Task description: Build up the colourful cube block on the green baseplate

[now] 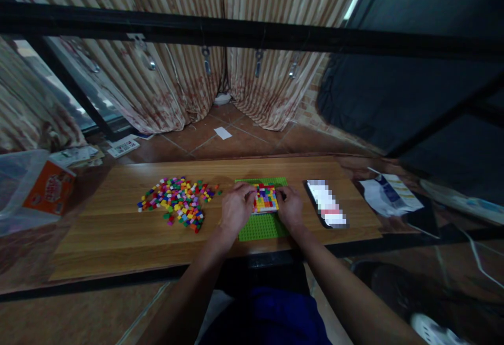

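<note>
At the lower centre of the frame, your left hand (237, 206) and right hand (290, 207) grasp opposite edges of the brick panel (266, 198) over the green baseplate (260, 229), apparently to steady it, with loose bricks (181, 196) left of centre, seemingly for easy reach

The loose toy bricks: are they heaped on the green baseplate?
No, the loose toy bricks lie on the wooden tabletop, left of the left hand and apart from the green baseplate.
</note>
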A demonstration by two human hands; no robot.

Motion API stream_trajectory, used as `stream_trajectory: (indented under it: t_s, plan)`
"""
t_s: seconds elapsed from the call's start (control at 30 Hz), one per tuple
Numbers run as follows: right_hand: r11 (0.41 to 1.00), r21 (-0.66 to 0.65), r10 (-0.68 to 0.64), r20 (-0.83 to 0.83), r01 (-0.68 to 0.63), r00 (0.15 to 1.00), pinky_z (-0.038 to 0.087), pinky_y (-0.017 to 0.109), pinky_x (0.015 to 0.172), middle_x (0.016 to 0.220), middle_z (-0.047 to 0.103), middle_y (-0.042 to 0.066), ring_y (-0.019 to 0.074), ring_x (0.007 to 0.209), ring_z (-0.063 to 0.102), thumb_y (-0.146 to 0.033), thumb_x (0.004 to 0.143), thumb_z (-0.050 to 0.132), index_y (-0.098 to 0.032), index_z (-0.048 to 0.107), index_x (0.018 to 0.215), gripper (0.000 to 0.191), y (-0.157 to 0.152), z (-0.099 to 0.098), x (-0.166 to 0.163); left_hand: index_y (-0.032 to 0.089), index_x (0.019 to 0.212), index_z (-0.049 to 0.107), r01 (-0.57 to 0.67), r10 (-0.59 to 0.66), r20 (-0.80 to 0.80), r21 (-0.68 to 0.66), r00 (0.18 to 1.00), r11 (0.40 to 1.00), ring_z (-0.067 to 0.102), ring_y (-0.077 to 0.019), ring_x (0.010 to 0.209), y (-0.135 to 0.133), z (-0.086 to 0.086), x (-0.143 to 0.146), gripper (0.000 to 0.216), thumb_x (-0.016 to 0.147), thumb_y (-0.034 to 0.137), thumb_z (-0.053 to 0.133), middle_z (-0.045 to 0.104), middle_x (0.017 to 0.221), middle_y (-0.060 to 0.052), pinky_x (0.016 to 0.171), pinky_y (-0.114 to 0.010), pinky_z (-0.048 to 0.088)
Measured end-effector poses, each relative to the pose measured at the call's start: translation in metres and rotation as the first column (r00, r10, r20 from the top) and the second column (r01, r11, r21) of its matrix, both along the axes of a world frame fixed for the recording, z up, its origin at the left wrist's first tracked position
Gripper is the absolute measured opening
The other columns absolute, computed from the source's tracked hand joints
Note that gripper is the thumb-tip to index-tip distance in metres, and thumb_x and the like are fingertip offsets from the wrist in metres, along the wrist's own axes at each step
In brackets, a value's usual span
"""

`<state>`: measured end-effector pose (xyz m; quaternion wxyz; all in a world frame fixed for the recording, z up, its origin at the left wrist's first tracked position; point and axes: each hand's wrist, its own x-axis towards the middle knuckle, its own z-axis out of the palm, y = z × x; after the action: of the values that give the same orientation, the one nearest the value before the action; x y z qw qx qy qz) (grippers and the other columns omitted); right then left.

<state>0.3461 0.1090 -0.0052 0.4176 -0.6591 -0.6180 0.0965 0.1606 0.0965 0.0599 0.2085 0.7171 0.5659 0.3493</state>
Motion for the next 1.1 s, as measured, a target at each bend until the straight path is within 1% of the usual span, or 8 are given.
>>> stream_trajectory:
  t_s: [0.13, 0.33, 0.53, 0.63, 0.73, 0.8, 0.93, 1.1]
  plan:
    - [1.000, -0.007, -0.004, -0.001, 0.004, 1.000, 0.043, 0.035, 0.077, 0.084, 0.066, 0.010, 0.0238, 0.082, 0.056, -0.028, 0.086, 0.045, -0.018, 0.068, 0.081, 0.026, 0.000, 0.001, -0.001, 0.024, 0.086, 0.075, -0.032, 0.031, 0.025, 0.023, 0.999, 0.999, 0.062, -0.0159, 0.094, 0.009, -0.007, 0.008, 0.014, 0.087, 0.023, 0.061, 0.067, 0.099, -0.002, 0.090, -0.029, 0.047]
    - [1.000, -0.021, 0.002, 0.000, -0.002, 1.000, 0.043, 0.036, 0.078, 0.084, 0.067, 0.011, 0.0238, 0.084, 0.056, -0.026, 0.086, 0.046, -0.017, 0.069, 0.082, 0.025, -0.001, 0.002, 0.000, 0.026, 0.082, 0.077, -0.106, 0.107, 0.047, -0.028, 0.993, 0.994, 0.059, -0.0182, 0.102, 0.015, -0.009, 0.012, 0.010, 0.080, 0.020, 0.069, 0.065, 0.106, -0.002, 0.098, -0.034, 0.045]
    - [1.000, -0.029, 0.001, -0.006, -0.002, 1.000, 0.043, 0.036, 0.079, 0.085, 0.067, 0.011, 0.0235, 0.084, 0.056, -0.026, 0.087, 0.047, -0.017, 0.070, 0.082, 0.025, 0.000, 0.001, 0.000, 0.021, 0.081, 0.075, -0.145, 0.161, 0.194, -0.092, 0.968, 0.985, 0.061, -0.0186, 0.105, 0.024, -0.013, 0.014, 0.012, 0.072, 0.013, 0.072, 0.067, 0.107, -0.005, 0.101, -0.034, 0.045]
    - [1.000, -0.027, 0.006, -0.011, -0.006, 1.000, 0.044, 0.036, 0.079, 0.084, 0.067, 0.010, 0.0238, 0.084, 0.056, -0.026, 0.086, 0.046, -0.017, 0.070, 0.082, 0.025, 0.000, 0.002, 0.000, 0.020, 0.092, 0.074, -0.102, 0.157, 0.310, -0.187, 0.938, 0.977, 0.064, -0.0177, 0.098, 0.031, -0.021, 0.016, 0.023, 0.071, 0.012, 0.071, 0.071, 0.102, -0.004, 0.094, -0.032, 0.049]
    - [1.000, -0.021, -0.001, -0.008, 0.001, 1.000, 0.044, 0.036, 0.079, 0.084, 0.067, 0.011, 0.0243, 0.085, 0.057, -0.026, 0.086, 0.046, -0.016, 0.070, 0.082, 0.026, 0.000, 0.002, 0.000, 0.019, 0.105, 0.072, -0.029, 0.194, 0.448, -0.348, 0.873, 0.937, 0.066, -0.0146, 0.075, 0.035, -0.028, 0.018, 0.034, 0.072, 0.013, 0.070, 0.074, 0.093, -0.003, 0.075, -0.028, 0.053]
    - [1.000, -0.014, -0.006, -0.011, 0.005, 1.000, 0.044, 0.036, 0.079, 0.084, 0.067, 0.011, 0.0243, 0.085, 0.057, -0.026, 0.086, 0.046, -0.016, 0.070, 0.082, 0.026, -0.001, 0.002, -0.001, 0.018, 0.107, 0.072, 0.013, 0.226, 0.511, -0.421, 0.829, 0.907, 0.064, -0.0130, 0.064, 0.036, -0.030, 0.019, 0.036, 0.072, 0.013, 0.069, 0.074, 0.087, -0.003, 0.065, -0.026, 0.052]
    - [1.000, -0.014, -0.008, 0.003, 0.008, 1.000, 0.044, 0.037, 0.080, 0.085, 0.067, 0.011, 0.0242, 0.085, 0.056, -0.026, 0.087, 0.045, -0.017, 0.070, 0.082, 0.027, -0.001, 0.002, -0.001, 0.017, 0.098, 0.075, 0.054, 0.256, 0.570, -0.469, 0.781, 0.881, 0.063, -0.0126, 0.060, 0.039, -0.030, 0.020, 0.032, 0.067, 0.011, 0.070, 0.072, 0.074, -0.001, 0.060, -0.024, 0.050]
    - [1.000, -0.022, -0.003, -0.004, 0.003, 1.000, 0.043, 0.037, 0.080, 0.085, 0.066, 0.011, 0.0243, 0.085, 0.056, -0.027, 0.087, 0.046, -0.017, 0.069, 0.081, 0.026, -0.001, 0.003, -0.001, 0.017, 0.095, 0.076, 0.038, 0.281, 0.575, -0.480, 0.768, 0.876, 0.062, -0.0125, 0.057, 0.042, -0.034, 0.023, 0.032, 0.064, 0.009, 0.067, 0.071, 0.070, -0.001, 0.057, -0.023, 0.049]
